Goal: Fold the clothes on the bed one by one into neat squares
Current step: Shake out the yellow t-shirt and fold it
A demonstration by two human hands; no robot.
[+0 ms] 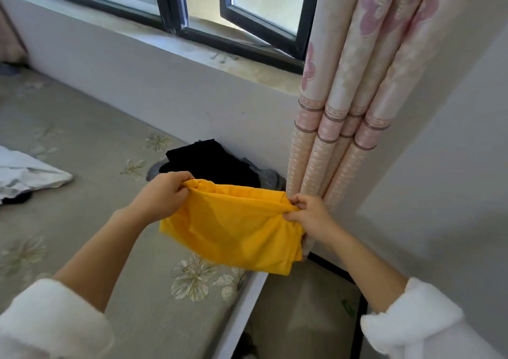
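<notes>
Both fists, left hand (162, 196) and right hand (308, 214), clenched on top corners of limp, light yellow garment (233, 232) above bed (82, 215); best pinched at edges.

free: bare bed (82, 144) surface left and centre, open between white garment (30, 175) at left edge and dark pile (214, 163) | blocked far: wall under window sill (176, 47) | blocked right: curtain (343, 127) folds just beside pile | near right: bed edge, floor gap (308, 309) open
</notes>
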